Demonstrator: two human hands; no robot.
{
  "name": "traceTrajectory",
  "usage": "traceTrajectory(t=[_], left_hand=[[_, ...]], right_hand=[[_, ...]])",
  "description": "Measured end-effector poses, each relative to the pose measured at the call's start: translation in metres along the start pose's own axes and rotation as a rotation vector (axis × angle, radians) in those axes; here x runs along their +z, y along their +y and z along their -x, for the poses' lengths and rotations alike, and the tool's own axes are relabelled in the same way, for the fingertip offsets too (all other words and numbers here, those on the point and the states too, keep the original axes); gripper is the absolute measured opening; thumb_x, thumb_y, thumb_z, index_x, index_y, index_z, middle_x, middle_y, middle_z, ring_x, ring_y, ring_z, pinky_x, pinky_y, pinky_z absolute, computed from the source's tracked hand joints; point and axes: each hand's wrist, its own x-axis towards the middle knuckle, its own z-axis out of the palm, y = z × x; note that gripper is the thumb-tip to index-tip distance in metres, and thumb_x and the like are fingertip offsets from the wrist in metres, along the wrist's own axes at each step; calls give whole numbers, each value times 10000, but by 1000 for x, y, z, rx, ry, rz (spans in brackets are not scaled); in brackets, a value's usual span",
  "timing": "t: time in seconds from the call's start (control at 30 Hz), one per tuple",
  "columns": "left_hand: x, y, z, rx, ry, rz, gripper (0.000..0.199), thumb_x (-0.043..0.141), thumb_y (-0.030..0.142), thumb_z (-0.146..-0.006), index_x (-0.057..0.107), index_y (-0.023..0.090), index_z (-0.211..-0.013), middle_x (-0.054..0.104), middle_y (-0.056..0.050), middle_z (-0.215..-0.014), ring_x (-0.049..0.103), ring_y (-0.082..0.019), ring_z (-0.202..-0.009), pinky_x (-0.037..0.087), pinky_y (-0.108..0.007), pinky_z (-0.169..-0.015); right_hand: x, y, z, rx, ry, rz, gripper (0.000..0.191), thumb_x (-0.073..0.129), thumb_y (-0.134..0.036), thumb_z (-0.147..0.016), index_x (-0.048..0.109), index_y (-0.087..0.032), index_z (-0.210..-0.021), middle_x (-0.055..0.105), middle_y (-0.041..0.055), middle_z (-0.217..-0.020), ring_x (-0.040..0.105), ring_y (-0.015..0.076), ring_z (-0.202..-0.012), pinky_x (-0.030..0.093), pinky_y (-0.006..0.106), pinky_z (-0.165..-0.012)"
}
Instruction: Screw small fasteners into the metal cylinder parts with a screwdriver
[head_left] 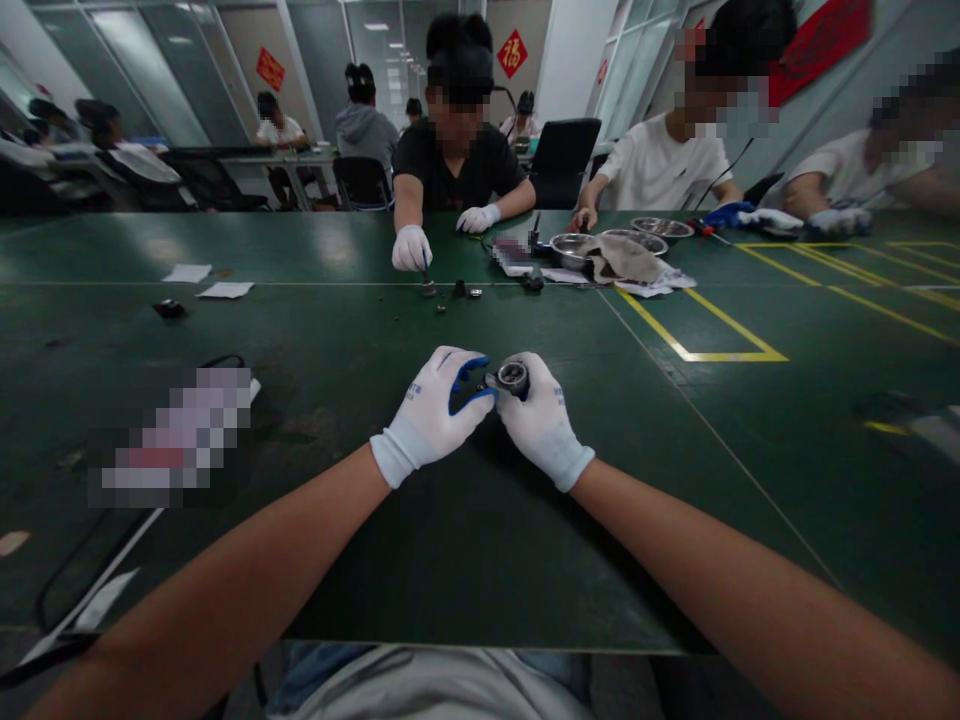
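My right hand (534,405), in a white glove with blue-coated fingers, is closed around a small round dark-grey metal part (513,377). The part's ringed, hollow-looking face points up toward me. My left hand (439,405), gloved alike, meets it from the left with fingers and thumb curled toward each other. Between its tips, against the round part, is a small piece (489,381) too small to make out. Both hands are held just above the green table (465,560), close together in front of me.
Across the table a person's gloved hand (412,248) holds a thin tool over a small part (428,288). Metal bowls (574,250) and a grey cloth (622,258) stand at the back right. Yellow tape (735,356) marks the tabletop. A blurred-out object (176,435) with a cable lies left.
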Motion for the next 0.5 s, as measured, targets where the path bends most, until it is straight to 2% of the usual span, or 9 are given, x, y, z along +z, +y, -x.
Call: traceTrajectory(t=[0.23,0.5], left_hand=[[2,-20,-11,-143,-72,-202,286,659,341,-939,685,150,-1151,652,-134,-1177,657,-301,-1131,565,-509,-1030],[-1,-47,-20,-233,-87,-323,290,657,384,-927,701,177,-1126,645,-128,-1168,649,-319,-1118,552,-531,-1031]], right_hand=[[2,5,-5,138,108,-60,213,659,-431,-826,550,-251,-794,637,24,-771,576,211,-715,509,383,-730],[2,6,-3,169,79,-86,208,672,-423,-818,559,-251,-793,646,28,-757,600,220,-718,517,381,-702]])
